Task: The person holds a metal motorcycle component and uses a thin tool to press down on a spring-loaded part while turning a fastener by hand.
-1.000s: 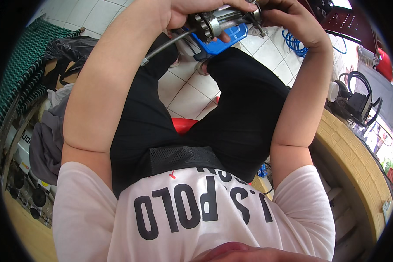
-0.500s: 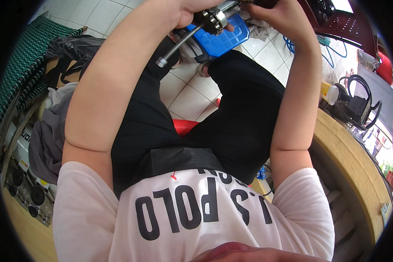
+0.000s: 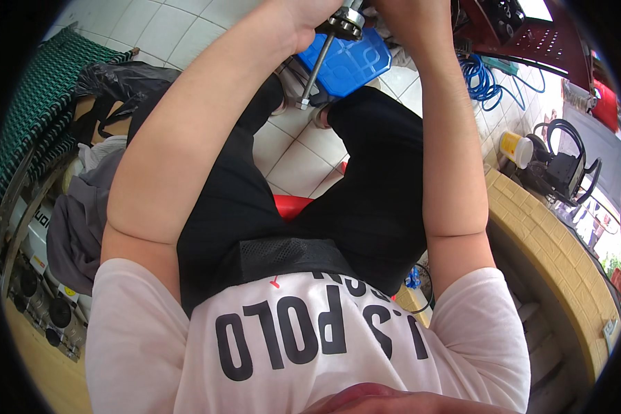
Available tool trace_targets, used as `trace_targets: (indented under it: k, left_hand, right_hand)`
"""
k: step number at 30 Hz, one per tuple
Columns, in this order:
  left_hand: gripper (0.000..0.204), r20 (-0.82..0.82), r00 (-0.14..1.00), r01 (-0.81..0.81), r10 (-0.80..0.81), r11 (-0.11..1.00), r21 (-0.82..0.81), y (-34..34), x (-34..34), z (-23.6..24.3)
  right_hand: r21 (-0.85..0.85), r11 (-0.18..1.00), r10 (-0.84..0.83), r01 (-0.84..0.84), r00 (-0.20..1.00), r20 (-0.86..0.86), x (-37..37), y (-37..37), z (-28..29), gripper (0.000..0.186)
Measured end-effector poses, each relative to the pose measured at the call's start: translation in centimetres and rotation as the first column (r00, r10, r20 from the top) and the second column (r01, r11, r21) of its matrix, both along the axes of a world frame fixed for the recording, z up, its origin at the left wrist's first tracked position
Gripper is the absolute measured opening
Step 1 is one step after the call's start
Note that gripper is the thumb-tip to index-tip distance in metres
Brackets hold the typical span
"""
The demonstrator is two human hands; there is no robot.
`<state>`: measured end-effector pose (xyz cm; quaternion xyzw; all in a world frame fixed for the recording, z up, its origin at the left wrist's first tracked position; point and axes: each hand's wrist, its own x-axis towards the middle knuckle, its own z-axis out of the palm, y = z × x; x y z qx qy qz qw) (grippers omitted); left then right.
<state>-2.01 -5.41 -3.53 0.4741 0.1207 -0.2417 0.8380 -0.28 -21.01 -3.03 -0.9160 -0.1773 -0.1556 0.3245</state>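
Observation:
Up at the top edge, my left hand [image 3: 315,15] is closed at a round metal part with a toothed or notched rim [image 3: 345,23]. A long, thin steel rod with a hex head [image 3: 315,72] sticks out of that part and slants down toward me. My right hand [image 3: 408,19] is close by on the right side of the part, its fingers cut off by the picture's edge or hidden behind the hand. Under the rod lies a blue plastic lid or box [image 3: 352,65] on the floor between my feet.
Blue coiled hose [image 3: 485,79] lies on the tiles at right. Beyond it are a dark red perforated metal piece [image 3: 548,45], a yellow-and-white tub [image 3: 516,148] and a black handled device [image 3: 562,165]. A green woven lounger [image 3: 45,103] and a black bag [image 3: 127,83] fill the left.
My right forearm has swung inward to the left, uncovering more blue hose. The rod has turned steeper and its head has shifted right. My left hand has moved slightly right.

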Motion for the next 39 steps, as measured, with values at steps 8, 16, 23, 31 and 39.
trace_targets:
  k: [8, 16, 23, 31, 39]
  left_hand:
    - [0.026, 0.002, 1.0, -0.001, 0.001, 0.999, -0.041, -0.2, 0.0, 0.1]
    - [0.022, 0.004, 1.0, 0.009, -0.009, 0.998, -0.065, -0.3, 0.2, 0.0]
    - [0.02, 0.018, 1.0, 0.016, -0.015, 0.997, -0.074, -0.1, 0.4, -0.1]
    - [0.023, -0.011, 0.998, 0.064, -0.065, 0.995, -0.071, -0.1, 0.5, -0.2]
    - [0.023, -0.019, 0.994, 0.11, -0.112, 0.988, -0.105, 0.3, 1.0, -0.5]
  right_hand:
    - [0.153, 0.988, 0.027, -0.011, 0.994, -0.103, 0.2, -0.1, -0.4, 0.025]
    - [0.241, 0.97, 0.058, -0.026, 0.99, -0.127, 0.4, -0.3, -0.8, 0.023]
    - [0.292, 0.951, 0.113, -0.101, 0.993, -0.026, 0.7, -0.6, -1.2, 0.021]
    - [0.202, 0.968, 0.134, -0.147, 0.988, 0.078, 0.8, -1.0, -0.9, 0.021]
    - [0.237, 0.961, 0.14, -0.143, 0.99, 0.032, 0.8, -1.0, -0.4, 0.021]
